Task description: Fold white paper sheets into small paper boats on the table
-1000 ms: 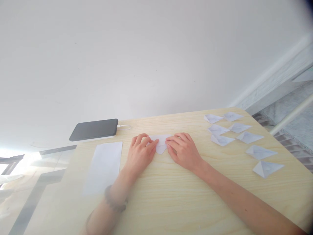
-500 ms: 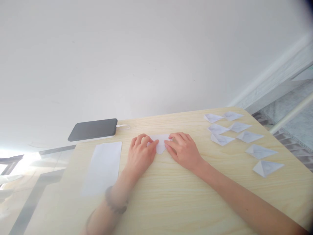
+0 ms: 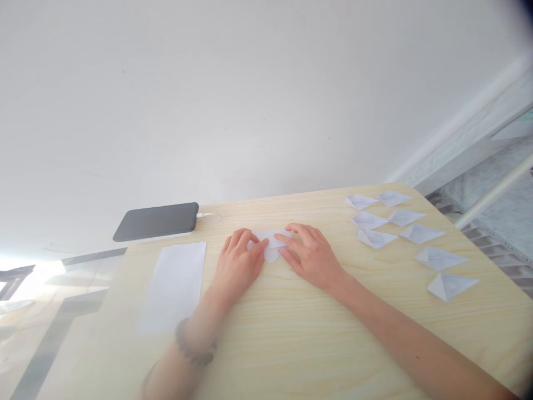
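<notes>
A small folded sheet of white paper lies on the table between my hands, with a horizontal fold edge across it and a narrower part pointing toward me. My left hand, a dark bead bracelet on its wrist, grips the paper's left side with thumb and fingers. On the right side, my right hand holds the paper, its index finger lying over the top and the thumb at the lower edge. Fingers hide both ends of the paper.
Several folded white paper pieces, kite-shaped, lie at the right of the wooden table. A white paper stack lies at the left. Behind it, a black phone with a white cable sits by the wall.
My right index finger has slid left over the paper. A fold edge now shows across the paper. The view has shifted slightly.
</notes>
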A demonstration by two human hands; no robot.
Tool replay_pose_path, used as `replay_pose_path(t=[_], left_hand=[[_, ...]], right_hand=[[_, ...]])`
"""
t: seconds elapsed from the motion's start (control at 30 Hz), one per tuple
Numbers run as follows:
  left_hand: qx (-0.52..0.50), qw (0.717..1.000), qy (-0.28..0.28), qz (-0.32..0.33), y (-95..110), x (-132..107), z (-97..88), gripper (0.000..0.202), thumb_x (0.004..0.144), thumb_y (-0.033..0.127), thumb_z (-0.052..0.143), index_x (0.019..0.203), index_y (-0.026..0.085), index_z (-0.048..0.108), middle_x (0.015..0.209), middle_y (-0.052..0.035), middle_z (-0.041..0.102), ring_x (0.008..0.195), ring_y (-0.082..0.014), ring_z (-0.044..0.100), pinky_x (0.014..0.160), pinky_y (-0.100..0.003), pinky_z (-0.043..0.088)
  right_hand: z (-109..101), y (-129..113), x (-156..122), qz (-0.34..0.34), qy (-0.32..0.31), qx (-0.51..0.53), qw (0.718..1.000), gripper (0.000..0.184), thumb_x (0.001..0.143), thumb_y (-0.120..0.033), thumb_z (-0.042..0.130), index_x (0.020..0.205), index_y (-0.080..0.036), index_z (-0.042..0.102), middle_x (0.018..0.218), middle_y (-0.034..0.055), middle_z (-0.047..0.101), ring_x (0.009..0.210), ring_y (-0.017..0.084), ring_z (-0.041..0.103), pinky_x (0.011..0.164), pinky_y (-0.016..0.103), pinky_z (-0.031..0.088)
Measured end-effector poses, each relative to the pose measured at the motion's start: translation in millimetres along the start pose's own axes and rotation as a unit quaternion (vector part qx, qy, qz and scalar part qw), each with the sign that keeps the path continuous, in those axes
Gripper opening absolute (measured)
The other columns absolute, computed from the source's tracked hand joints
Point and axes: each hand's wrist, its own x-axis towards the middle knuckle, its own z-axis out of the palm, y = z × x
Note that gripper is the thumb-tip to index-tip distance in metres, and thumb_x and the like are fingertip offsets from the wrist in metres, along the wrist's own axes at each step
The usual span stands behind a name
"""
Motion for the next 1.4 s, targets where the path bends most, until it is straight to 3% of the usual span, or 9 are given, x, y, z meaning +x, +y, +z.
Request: replay_pose_path(t=[0.17, 0.37, 0.5, 0.67, 0.87, 1.07, 1.4], left_hand=[[0.015, 1.0, -0.004, -0.008, 1.4, 0.0, -1.2, 0.027, 0.081, 0.017, 0.046, 0.104, 0.024, 0.059, 0.094, -0.0059, 0.056, 0.092, -0.0207, 0.048, 0.077, -0.036, 0.041], [0.018, 1.0, 0.014, -0.012, 2.6, -0.2, -0.6, 0.026, 0.08, 0.017, 0.048, 0.101, 0.026, 0.06, 0.09, -0.0054, 0.057, 0.091, -0.0204, 0.049, 0.076, -0.035, 0.041], [0.002, 1.0, 0.014, -0.022, 2.8, -0.5, -0.5, 0.026, 0.081, 0.018, 0.047, 0.102, 0.026, 0.06, 0.091, -0.0055, 0.057, 0.092, -0.0208, 0.049, 0.078, -0.037, 0.041], [-0.072, 0.997, 0.006, -0.036, -2.6, -0.2, 0.6, 0.024, 0.084, 0.026, 0.045, 0.103, 0.024, 0.061, 0.093, -0.0062, 0.054, 0.094, -0.0205, 0.047, 0.083, -0.038, 0.04], [-0.138, 0.988, 0.007, -0.069, -8.0, 0.2, 4.4, 0.022, 0.084, 0.024, 0.045, 0.099, 0.023, 0.061, 0.097, -0.0055, 0.054, 0.097, -0.0197, 0.046, 0.087, -0.037, 0.038], [-0.144, 0.984, -0.001, -0.107, -6.1, 1.2, 3.3, 0.019, 0.081, 0.023, 0.048, 0.098, 0.021, 0.057, 0.109, -0.0055, 0.051, 0.106, -0.0211, 0.042, 0.092, -0.039, 0.035], [-0.194, 0.976, -0.014, -0.096, -10.9, 0.5, 2.0, 0.011, 0.078, 0.025, 0.053, 0.087, 0.021, 0.057, 0.115, -0.0054, 0.05, 0.109, -0.021, 0.043, 0.093, -0.039, 0.032]], right_hand=[[-1.0, 0.7, 1.3, -0.008, -0.009, 0.003, 1.0, 0.024, 0.084, -0.032, 0.047, 0.101, -0.027, 0.063, 0.11, 0.0068, 0.053, 0.099, 0.021, 0.046, 0.083, 0.038, 0.038], [-3.6, 8.3, -1.9, 0.034, 0.032, -0.031, 0.998, 0.021, 0.083, -0.025, 0.046, 0.076, -0.022, 0.066, 0.095, 0.0052, 0.059, 0.089, 0.019, 0.049, 0.077, 0.034, 0.038], [-1.5, 10.1, -2.0, 0.043, 0.044, -0.037, 0.997, 0.021, 0.082, -0.023, 0.046, 0.07, -0.02, 0.063, 0.085, 0.0042, 0.061, 0.08, 0.017, 0.05, 0.074, 0.033, 0.038], [0.9, 12.2, -0.5, 0.056, 0.027, -0.006, 0.998, 0.016, 0.082, -0.027, 0.048, 0.078, -0.019, 0.061, 0.087, 0.0046, 0.061, 0.084, 0.018, 0.051, 0.076, 0.034, 0.039], [0.0, 15.7, 2.9, 0.03, -0.017, 0.094, 0.995, 0.015, 0.081, -0.03, 0.052, 0.091, -0.022, 0.059, 0.098, 0.0044, 0.057, 0.093, 0.018, 0.05, 0.085, 0.035, 0.039], [-0.2, 17.9, 2.8, 0.05, -0.042, 0.143, 0.988, 0.013, 0.078, -0.032, 0.056, 0.088, -0.023, 0.059, 0.105, 0.003, 0.054, 0.099, 0.018, 0.049, 0.09, 0.037, 0.036], [-6.2, 18.0, 4.0, 0.048, -0.067, 0.194, 0.977, 0.007, 0.077, -0.026, 0.055, 0.083, -0.022, 0.058, 0.109, 0.0019, 0.056, 0.102, 0.018, 0.049, 0.091, 0.036, 0.033]])
